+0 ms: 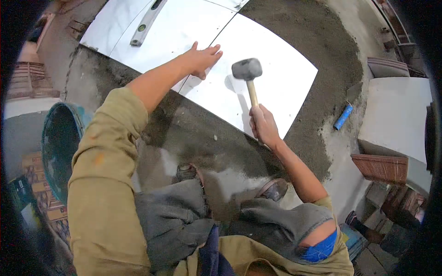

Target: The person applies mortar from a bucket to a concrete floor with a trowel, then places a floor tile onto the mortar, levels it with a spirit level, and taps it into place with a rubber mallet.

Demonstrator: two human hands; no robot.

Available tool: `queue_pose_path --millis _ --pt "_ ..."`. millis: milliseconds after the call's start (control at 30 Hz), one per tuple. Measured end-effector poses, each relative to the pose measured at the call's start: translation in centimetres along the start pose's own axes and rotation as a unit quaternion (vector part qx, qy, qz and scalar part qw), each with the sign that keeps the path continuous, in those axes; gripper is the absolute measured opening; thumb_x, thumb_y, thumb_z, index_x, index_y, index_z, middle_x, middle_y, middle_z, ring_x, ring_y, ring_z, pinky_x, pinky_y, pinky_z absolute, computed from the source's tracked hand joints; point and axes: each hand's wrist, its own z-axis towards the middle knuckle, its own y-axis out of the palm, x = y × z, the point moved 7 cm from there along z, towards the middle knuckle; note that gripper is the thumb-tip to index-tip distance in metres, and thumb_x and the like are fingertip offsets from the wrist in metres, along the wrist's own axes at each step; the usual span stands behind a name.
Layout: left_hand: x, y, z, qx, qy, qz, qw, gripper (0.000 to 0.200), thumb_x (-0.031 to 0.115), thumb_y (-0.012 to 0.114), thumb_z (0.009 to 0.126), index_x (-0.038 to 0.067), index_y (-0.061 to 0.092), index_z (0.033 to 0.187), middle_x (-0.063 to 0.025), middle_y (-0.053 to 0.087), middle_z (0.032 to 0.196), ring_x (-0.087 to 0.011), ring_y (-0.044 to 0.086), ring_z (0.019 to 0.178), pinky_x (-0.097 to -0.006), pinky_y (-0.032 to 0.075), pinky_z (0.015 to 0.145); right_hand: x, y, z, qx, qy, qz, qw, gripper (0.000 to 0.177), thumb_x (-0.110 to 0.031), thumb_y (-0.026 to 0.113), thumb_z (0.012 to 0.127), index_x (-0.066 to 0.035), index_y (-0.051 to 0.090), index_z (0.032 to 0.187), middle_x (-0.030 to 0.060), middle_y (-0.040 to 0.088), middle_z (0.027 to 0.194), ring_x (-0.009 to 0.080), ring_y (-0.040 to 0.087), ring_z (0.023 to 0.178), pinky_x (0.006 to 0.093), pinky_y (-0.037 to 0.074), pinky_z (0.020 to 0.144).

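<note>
My right hand [264, 124] is wrapped round the wooden handle of a rubber mallet [247, 69]. The mallet's dark grey head is over a large white tile [276, 69], and its shadow falls on the tile to the left. My left hand [202, 59] has its fingers spread, over or on the seam between this tile and the neighbouring white tile [179, 32]; contact is hard to tell. On the tiles at the upper left lies a spirit level [146, 24]. Grey mortar [317, 46] surrounds the tiles' edges.
A trowel with a blue handle [343, 117] lies on the mortar's right edge. At left stands a green bucket [62, 147] near stacked boxes [41, 184]. White slabs [396, 115] are at right. Another person's leg [368, 232] shows at lower right.
</note>
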Motion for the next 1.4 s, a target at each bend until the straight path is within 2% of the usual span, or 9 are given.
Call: queue_pose_path --millis 267,367,667,800,867,933,1067,1133,1400 --pt "0.8 -3.3 2.4 -0.031 -0.016 0.036 0.999 0.078 0.032 0.073 0.085 0.006 0.037 0.149 -0.0159 0.028 0.159 -0.0326 0.04 0.14 -0.0631 0.032 0.111 1.8 -0.7 -1.5 -0.01 -0.046 -0.201 0.979 0.046 -0.041 0.042 0.103 0.001 0.057 0.093 0.0242 0.064 0.075 0.0422 0.062 0.07 0.0513 0.048 0.068" --pt "-1.8 -5.2 6.6 0.179 -0.066 -0.007 0.982 0.055 0.028 0.059 0.095 0.012 0.044 0.145 -0.0151 0.049 0.133 -0.0332 0.056 0.117 -0.0576 0.048 0.092 0.6 -1.4 -1.7 -0.037 -0.009 -0.246 0.969 0.044 -0.04 0.042 0.102 0.001 0.056 0.096 0.0276 0.065 0.078 0.0474 0.064 0.075 0.0547 0.049 0.072" --pt "-7.7 -8.5 17.0 0.144 -0.17 -0.055 0.973 0.068 0.013 0.055 0.088 0.016 0.034 0.152 -0.0217 0.057 0.13 -0.0371 0.06 0.116 -0.0481 0.05 0.095 1.0 -1.2 -1.5 -0.057 0.001 -0.3 0.952 0.038 -0.036 0.045 0.101 0.001 0.053 0.101 0.0277 0.066 0.078 0.0475 0.065 0.072 0.057 0.052 0.068" --pt "-6.5 -11.7 14.9 0.072 0.032 -0.011 0.997 0.03 0.013 0.062 0.08 0.011 0.076 0.106 -0.0181 0.072 0.101 -0.0344 0.069 0.092 -0.0406 0.055 0.087 3.8 -0.9 -0.4 -0.043 -0.085 -0.347 0.933 0.039 -0.037 0.047 0.101 0.001 0.054 0.101 0.0256 0.065 0.073 0.0435 0.066 0.068 0.0533 0.052 0.064" --pt "-9.2 -12.3 11.6 0.242 -0.006 -0.141 0.96 0.026 0.014 0.062 0.077 0.012 0.078 0.098 -0.0193 0.073 0.095 -0.0327 0.07 0.087 -0.0399 0.056 0.083 2.8 -0.8 -0.6 -0.046 -0.152 -0.396 0.904 0.039 -0.038 0.048 0.1 0.001 0.054 0.103 0.0254 0.066 0.076 0.0407 0.068 0.071 0.053 0.054 0.066" --pt "-10.9 -11.3 7.9 0.239 -0.081 -0.2 0.947 0.04 0.017 0.064 0.076 0.015 0.073 0.116 -0.018 0.07 0.113 -0.0306 0.067 0.102 -0.0373 0.053 0.089 0.2 -2.7 -1.5 -0.019 -0.024 -0.343 0.939 0.037 -0.038 0.053 0.098 -0.001 0.058 0.1 0.0198 0.067 0.077 0.0348 0.068 0.069 0.0469 0.054 0.063" --pt "-11.5 -5.4 3.5 0.179 -0.051 -0.149 0.971 0.084 0.024 0.071 0.078 0.028 0.035 0.153 -0.0107 0.027 0.161 -0.0351 0.036 0.141 -0.0506 0.036 0.113 -1.7 -4.5 -1.3 0.173 -0.172 -0.402 0.882 0.03 -0.034 0.065 0.093 -0.005 0.066 0.103 0.0114 0.066 0.079 0.031 0.064 0.066 0.04 0.052 0.062" --pt "-9.7 -4.2 1.0 0.124 -0.029 -0.162 0.979 0.087 0.035 0.078 0.078 0.03 0.035 0.153 -0.0022 0.017 0.164 -0.0309 0.02 0.149 -0.0718 0.02 0.113 -2.2 -4.5 -0.4 0.192 -0.201 -0.418 0.865 0.032 -0.033 0.065 0.094 -0.005 0.066 0.109 0.0125 0.066 0.082 0.0307 0.065 0.07 0.0406 0.052 0.064" --pt "-7.0 0.3 -1.3 0.073 0.031 -0.132 0.988 0.096 0.037 0.081 0.075 0.025 0.03 0.155 0.0051 0.009 0.166 -0.0321 0.005 0.153 -0.0778 0.016 0.11 -3.0 -6.0 2.7 0.105 -0.201 -0.513 0.828 0.035 -0.028 0.064 0.095 0.002 0.064 0.112 0.0206 0.061 0.101 0.034 0.065 0.09 0.0419 0.053 0.077"
